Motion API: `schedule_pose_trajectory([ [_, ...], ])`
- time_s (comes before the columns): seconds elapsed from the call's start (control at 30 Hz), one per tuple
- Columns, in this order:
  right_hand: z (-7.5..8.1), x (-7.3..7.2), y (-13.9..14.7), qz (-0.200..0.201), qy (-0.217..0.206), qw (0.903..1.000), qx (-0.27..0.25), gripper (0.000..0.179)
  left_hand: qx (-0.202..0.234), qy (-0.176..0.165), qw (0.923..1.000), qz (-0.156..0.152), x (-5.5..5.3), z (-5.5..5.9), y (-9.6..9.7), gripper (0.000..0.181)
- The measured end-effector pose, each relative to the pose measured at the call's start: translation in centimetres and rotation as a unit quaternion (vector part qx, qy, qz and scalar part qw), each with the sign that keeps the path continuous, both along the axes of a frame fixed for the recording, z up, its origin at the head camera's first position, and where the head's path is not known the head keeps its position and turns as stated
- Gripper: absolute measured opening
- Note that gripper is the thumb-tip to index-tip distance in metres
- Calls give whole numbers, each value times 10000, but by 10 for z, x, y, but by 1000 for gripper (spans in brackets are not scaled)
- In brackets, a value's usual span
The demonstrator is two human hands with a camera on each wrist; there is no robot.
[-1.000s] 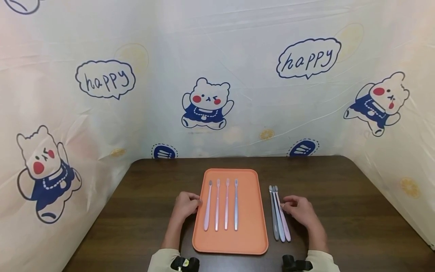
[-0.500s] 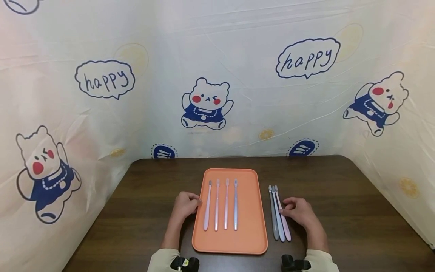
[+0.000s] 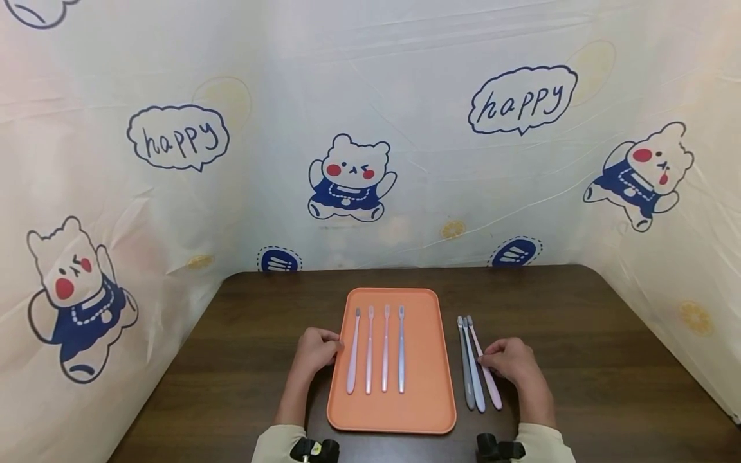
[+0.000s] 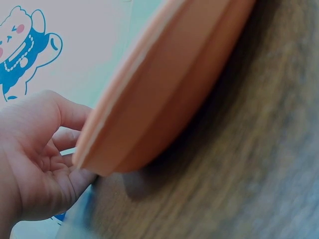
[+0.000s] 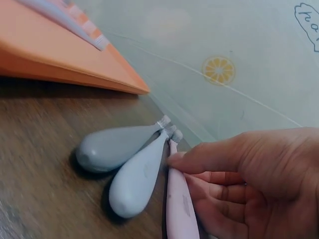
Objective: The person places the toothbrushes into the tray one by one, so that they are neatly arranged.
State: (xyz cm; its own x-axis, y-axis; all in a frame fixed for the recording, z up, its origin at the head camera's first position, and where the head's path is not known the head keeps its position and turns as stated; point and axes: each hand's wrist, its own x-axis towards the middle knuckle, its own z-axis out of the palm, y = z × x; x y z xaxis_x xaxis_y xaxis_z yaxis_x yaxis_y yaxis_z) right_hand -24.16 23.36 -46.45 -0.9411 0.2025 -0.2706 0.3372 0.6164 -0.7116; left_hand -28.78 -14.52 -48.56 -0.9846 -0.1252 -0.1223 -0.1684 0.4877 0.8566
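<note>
My left hand (image 3: 316, 351) holds the left edge of an orange tray (image 3: 428, 360), its thumb and fingers at the rim in the left wrist view. A row of several toothbrushes lies on the tray, heads away from me; the rightmost one is blue (image 3: 401, 360). To the right of the tray, my right hand (image 3: 512, 361) pinches a pink toothbrush (image 5: 180, 209) between thumb and fingers. That brush lies slanted, its handle end swung out from a light blue toothbrush (image 5: 138, 181) and a grey toothbrush (image 5: 115, 147). The three heads sit close together.
All this stands on a dark wooden table (image 3: 260, 308). A printed curtain (image 3: 428, 180) with bears and "happy" bubbles surrounds its far edge and sides. Black wrist cameras (image 3: 315, 449) sit at both sleeves.
My right hand has taken hold of the pink toothbrush and swung its handle end to the right, away from the other two. My left hand and the tray stay in place.
</note>
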Motion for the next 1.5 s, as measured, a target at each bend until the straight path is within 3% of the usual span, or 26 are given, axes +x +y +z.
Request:
schedule_pose_trajectory([
  [0.23, 4, 1, -4, 140, 108, 9983, 558, 14, 5, 2, 10000, 10, -1, 0, 0, 21],
  [0.47, 3, -1, -4, 176, 191, 9972, 707, 15, 48, 49, 10000, 7, -1, -1, 0, 20],
  [0.67, 0, 1, 0, 144, 282, 9980, 547, 19, 34, 21, 10000, -2, 1, 0, 0, 21],
  [0.97, 3, 2, 2, 14, 370, 9993, -92, 19, 21, 73, 10000, -34, 0, -1, 0, 20],
  [1.5, 10, 0, 4, 38, 478, 9971, -587, 23, -31, 52, 10000, 10, 0, 0, 0, 19],
])
